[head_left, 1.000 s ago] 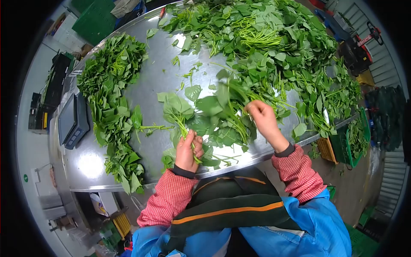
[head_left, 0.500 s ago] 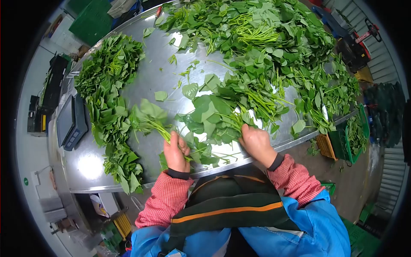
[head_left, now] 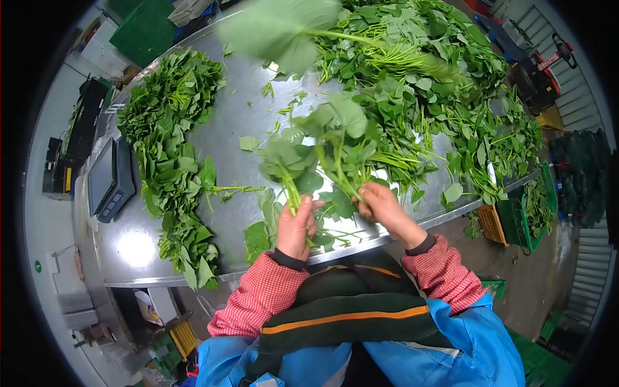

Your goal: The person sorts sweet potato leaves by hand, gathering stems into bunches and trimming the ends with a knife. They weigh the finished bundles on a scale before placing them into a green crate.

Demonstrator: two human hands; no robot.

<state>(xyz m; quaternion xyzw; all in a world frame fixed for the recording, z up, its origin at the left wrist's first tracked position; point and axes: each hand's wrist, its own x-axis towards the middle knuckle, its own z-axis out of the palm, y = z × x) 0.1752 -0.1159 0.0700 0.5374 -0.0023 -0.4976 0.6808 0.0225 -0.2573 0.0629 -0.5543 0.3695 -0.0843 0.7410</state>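
Near the table's front edge, my left hand [head_left: 298, 231] is closed around the stems of a small bunch of leafy greens [head_left: 281, 158], its leaves pointing away from me. Beside it, my right hand [head_left: 388, 211] pinches more leafy stems [head_left: 342, 122], slightly blurred and raised. Loose leaves [head_left: 259, 240] lie under and around both hands. High in the view, a large blurred leaf on a stalk [head_left: 284, 32] appears close to the camera, touched by neither hand. A leafy sprig [head_left: 225, 189] lies left of my left hand.
A large heap of greens [head_left: 412, 39] covers the metal table's [head_left: 225, 148] far and right side. Bunched greens [head_left: 171, 155] form a row at left, beside a grey scale [head_left: 113, 180]. Green crates [head_left: 530, 219] with greens stand below the right edge.
My left hand has moved right, closer to my right hand. A sprig now lies beside the left row. My right hand's stems are lifted, and a blurred leaf has appeared overhead.
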